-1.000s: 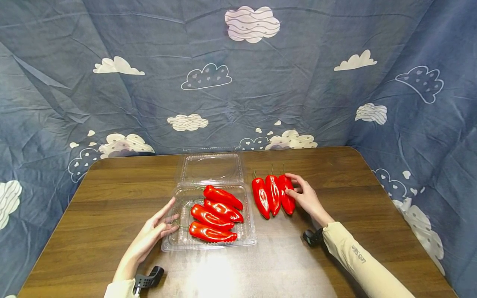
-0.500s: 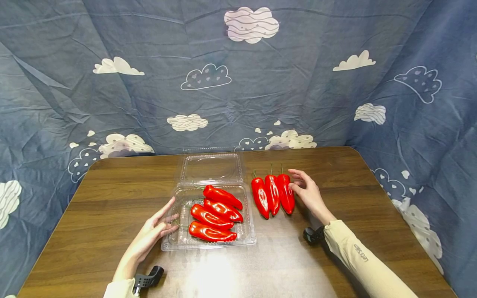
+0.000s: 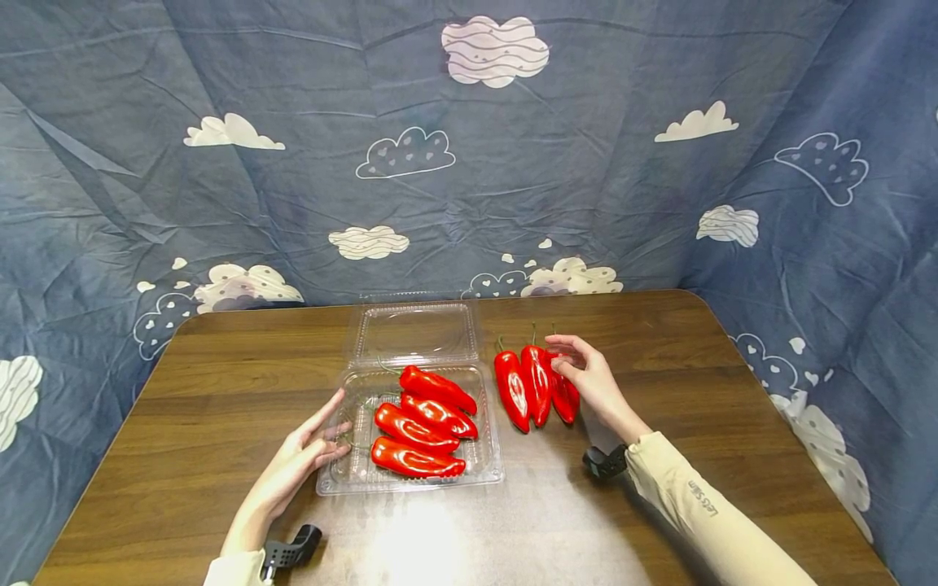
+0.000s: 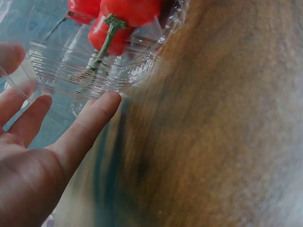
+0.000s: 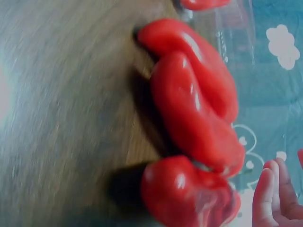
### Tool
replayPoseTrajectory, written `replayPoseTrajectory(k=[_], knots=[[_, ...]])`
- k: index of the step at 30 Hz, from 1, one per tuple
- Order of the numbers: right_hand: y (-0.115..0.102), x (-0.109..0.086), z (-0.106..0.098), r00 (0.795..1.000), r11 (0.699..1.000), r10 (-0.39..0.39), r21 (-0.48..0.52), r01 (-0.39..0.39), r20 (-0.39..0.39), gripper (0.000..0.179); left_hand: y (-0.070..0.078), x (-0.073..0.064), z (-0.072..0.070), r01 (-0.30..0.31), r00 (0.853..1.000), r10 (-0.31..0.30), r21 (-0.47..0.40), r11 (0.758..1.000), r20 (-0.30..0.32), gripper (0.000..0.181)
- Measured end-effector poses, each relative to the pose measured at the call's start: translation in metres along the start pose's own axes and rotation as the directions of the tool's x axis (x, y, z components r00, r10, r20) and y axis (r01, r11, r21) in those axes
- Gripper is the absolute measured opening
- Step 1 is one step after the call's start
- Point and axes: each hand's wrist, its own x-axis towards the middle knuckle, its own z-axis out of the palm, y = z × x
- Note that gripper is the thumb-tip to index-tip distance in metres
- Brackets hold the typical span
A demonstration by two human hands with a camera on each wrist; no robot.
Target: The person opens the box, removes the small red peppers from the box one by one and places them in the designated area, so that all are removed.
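Several glossy red peppers [image 3: 418, 457] lie crosswise in a clear plastic clamshell box [image 3: 410, 488], their green stems toward the left. My left hand [image 3: 282, 470] is at the box's left wall with fingers extended; in the left wrist view its thumb [image 4: 97, 116] comes right up to the ribbed wall. Right of the box, three more red peppers [image 3: 513, 391] lie side by side on the table, stems pointing away. My right hand [image 3: 595, 382] is over the rightmost pepper [image 3: 564, 399], covering part of its stem end. In the right wrist view its fingers [image 5: 265, 196] extend beside that pepper [image 5: 184, 189].
The clear lid [image 3: 418, 330] is folded back flat behind the box. Everything stands on a brown wooden table [image 3: 220, 382] with bright glare near the front. A blue cloud-patterned cloth [image 3: 308, 195] hangs behind and beside the table.
My right hand drew back to the right off the rightmost pepper, then came left over its stem end again. My left hand and the box have stayed put.
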Motion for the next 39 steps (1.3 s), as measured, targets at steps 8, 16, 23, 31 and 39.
replayPoseTrajectory(k=[8,16,23,31,39], knots=[[-0.009,0.001,0.016,0.996,0.997,-0.044,0.072,0.039,0.077,0.036,0.002,0.0,0.001,0.002,1.0,-0.002,0.01,1.0,-0.007,0.071],[-0.017,0.002,0.032,0.982,0.994,-0.094,0.07,0.083,0.167,0.035,0.002,-0.001,0.001,-0.021,1.0,0.021,0.007,1.0,0.007,0.07],[-0.025,0.003,0.048,0.967,0.991,-0.119,0.095,0.1,0.224,0.037,0.003,0.0,0.002,-0.013,1.0,0.013,0.003,1.0,0.001,0.07],[-0.035,0.004,0.065,0.94,0.987,-0.145,0.105,0.117,0.308,0.04,0.003,0.0,0.002,-0.016,1.0,0.016,0.001,1.0,0.005,0.07],[-0.037,0.007,0.081,0.899,0.987,-0.16,0.092,0.134,0.408,0.04,0.0,-0.001,0.001,0.002,1.0,-0.002,0.006,1.0,-0.007,0.072]])
